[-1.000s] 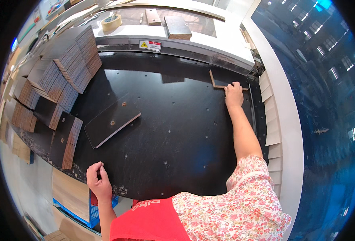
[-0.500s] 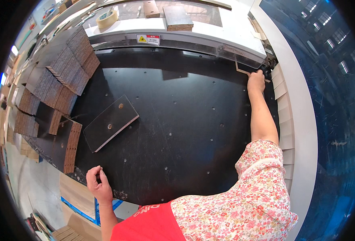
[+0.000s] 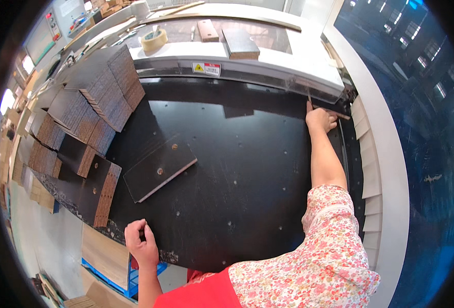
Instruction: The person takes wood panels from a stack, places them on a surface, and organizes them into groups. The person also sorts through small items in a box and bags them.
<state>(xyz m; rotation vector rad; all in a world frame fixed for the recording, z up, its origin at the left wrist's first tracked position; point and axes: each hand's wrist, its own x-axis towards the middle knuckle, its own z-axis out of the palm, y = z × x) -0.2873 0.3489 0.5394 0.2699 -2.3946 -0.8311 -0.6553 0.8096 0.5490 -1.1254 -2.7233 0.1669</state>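
Right hand (image 3: pixel 320 119), arm stretched to the far right corner of the black board (image 3: pixel 237 169), fingers closed on a thin L-shaped strip (image 3: pixel 325 109) there; left hand (image 3: pixel 140 245) curled over the board's near edge, apparently steadying it.

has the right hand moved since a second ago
Yes. The right hand has slid with the thin strip across the black panel, away from the person, up to the white machine edge.

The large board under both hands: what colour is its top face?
Black, glossy, with small scattered holes: the large board shows best in the head view.
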